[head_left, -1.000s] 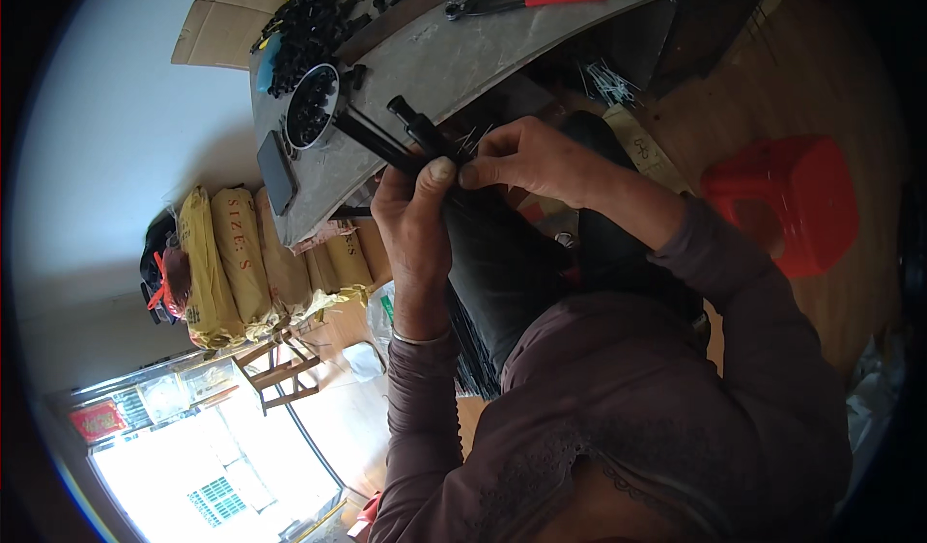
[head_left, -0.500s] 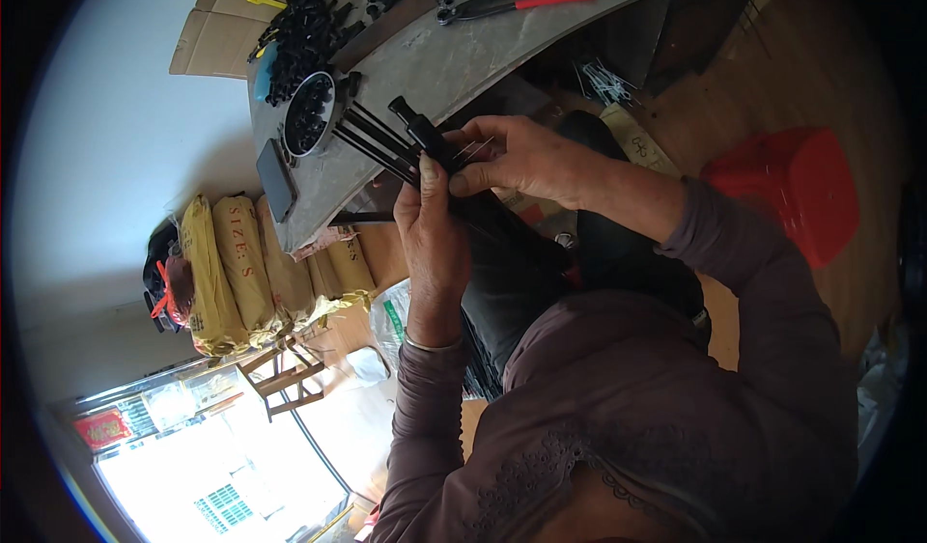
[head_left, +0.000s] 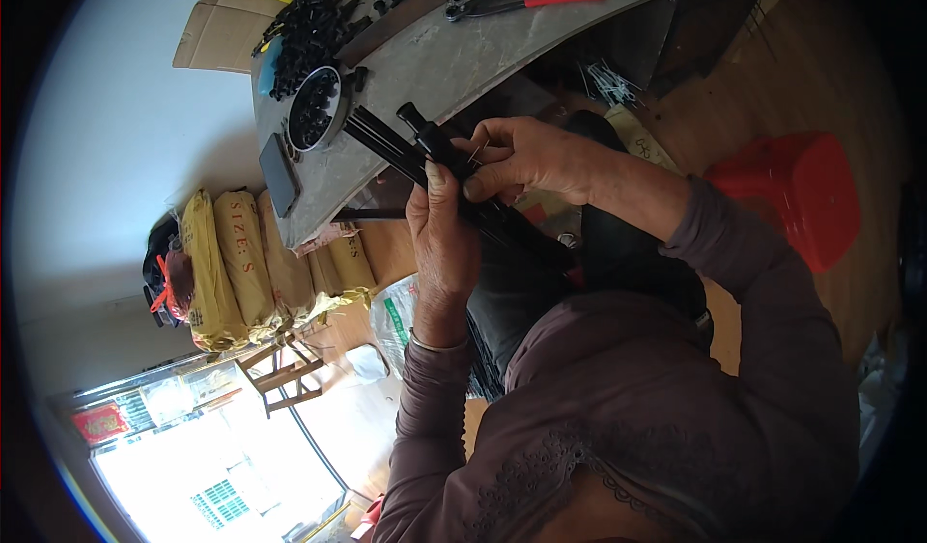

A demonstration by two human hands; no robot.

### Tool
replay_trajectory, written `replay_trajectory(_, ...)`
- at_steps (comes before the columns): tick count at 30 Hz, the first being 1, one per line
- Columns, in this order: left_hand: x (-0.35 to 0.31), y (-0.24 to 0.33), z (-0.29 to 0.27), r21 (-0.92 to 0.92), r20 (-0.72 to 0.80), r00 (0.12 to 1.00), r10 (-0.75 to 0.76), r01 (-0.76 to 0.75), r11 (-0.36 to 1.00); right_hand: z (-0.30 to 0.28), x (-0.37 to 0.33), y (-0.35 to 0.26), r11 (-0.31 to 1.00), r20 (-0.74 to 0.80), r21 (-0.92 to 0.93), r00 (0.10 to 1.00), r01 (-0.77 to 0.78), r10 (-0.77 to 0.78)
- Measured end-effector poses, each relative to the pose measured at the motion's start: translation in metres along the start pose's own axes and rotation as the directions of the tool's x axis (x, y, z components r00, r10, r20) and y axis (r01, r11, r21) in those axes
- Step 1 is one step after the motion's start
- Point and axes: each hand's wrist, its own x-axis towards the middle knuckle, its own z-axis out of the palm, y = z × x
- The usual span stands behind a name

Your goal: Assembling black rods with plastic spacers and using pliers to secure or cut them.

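Note:
My left hand (head_left: 446, 239) is closed around a bundle of thin black rods (head_left: 386, 142) and a black plastic fitting with a knobbed end (head_left: 428, 133). Its thumb lies along the fitting. Against the other side of the fitting, my right hand (head_left: 541, 162) pinches a few thin metal pins (head_left: 479, 153) between thumb and fingers. Where the pins' ends meet the fitting is too small to make out. The dark lower part of the bundle runs down over my lap, partly hidden by my hands.
Beyond my hands, the grey table (head_left: 483, 60) holds a white bowl of black parts (head_left: 317, 109), a phone (head_left: 278, 176), a black parts heap (head_left: 323, 31) and red-handled pliers (head_left: 541, 0). A red stool (head_left: 797, 191) is right; yellow sacks (head_left: 241, 263) stand left.
The rods' upper ends, spread apart before, now lie closer together. Both hands sit slightly lower and farther right in the picture, still on the fitting.

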Motion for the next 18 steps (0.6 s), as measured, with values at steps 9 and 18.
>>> replay_trajectory(9,-0.002,-0.005,-0.004,0.057,-0.034,0.999,0.01,-0.008,0.998,0.015,-0.002,-0.003,0.997,0.003,0.075,1.0,-0.004,0.004)
replay_trajectory(18,0.007,-0.012,-0.007,0.092,-0.119,0.988,0.093,-0.082,0.992,0.032,-0.001,0.011,0.973,-0.151,-0.16,0.97,0.169,-0.193)
